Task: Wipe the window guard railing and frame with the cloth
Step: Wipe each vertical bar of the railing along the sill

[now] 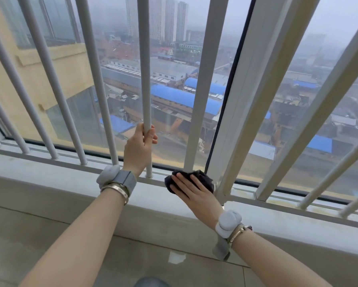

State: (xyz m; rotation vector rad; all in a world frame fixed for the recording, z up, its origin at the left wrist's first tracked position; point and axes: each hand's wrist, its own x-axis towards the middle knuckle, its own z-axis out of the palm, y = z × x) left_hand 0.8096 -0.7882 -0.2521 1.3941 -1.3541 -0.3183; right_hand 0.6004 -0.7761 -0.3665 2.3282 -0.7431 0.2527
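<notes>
Right hand (191,188) lying flat with straight fingers, pressing a crumpled dark cloth (203,178) onto the smooth grey bottom rail (70,163) beside the window frame (246,96), left hand (138,146) curling around a round white bar (146,79), foggy glass behind

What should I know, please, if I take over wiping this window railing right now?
Left hand: fingers curled round a round upright bar, low down, steadying.
Right hand: fingers straight, pressing the dark cloth onto the bottom rail, at the foot of the flat post beside the window frame.
Done: cannot tell which parts have been wiped.
Left: judging by that, treat the bars, rail and frame as still to do.
</notes>
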